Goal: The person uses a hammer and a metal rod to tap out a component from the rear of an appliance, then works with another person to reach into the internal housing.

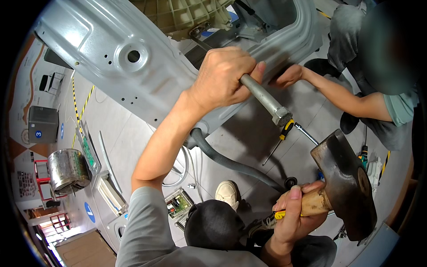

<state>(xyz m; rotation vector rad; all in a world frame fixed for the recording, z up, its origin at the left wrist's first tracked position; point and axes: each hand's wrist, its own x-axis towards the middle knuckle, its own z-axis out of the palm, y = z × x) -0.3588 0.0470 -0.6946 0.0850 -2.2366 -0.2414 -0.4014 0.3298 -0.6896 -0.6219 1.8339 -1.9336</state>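
My left hand [229, 78] is wrapped round a long steel bolt [263, 95], its hex head [281, 116] pointing down to the right. A thinner shaft [201, 42] in line with it reaches a cream ribbed plastic tub [187, 15] inside a grey sheet-metal housing [147, 84]. Lower right, my right hand [296, 211] grips a sledgehammer by its wooden handle [316, 202], close under the dark, worn head [347, 182]. The hammer head is apart from the bolt. Something yellow shows beside my right fingers; I cannot make out its kind.
A co-worker's hand [290, 76] is close to the housing's edge. A yellow-black screwdriver [281, 138] lies on the floor near a grey corrugated hose [231, 162]. A metal drum [67, 171], a circuit board [179, 205] and a grey box [43, 124] stand or lie to the left.
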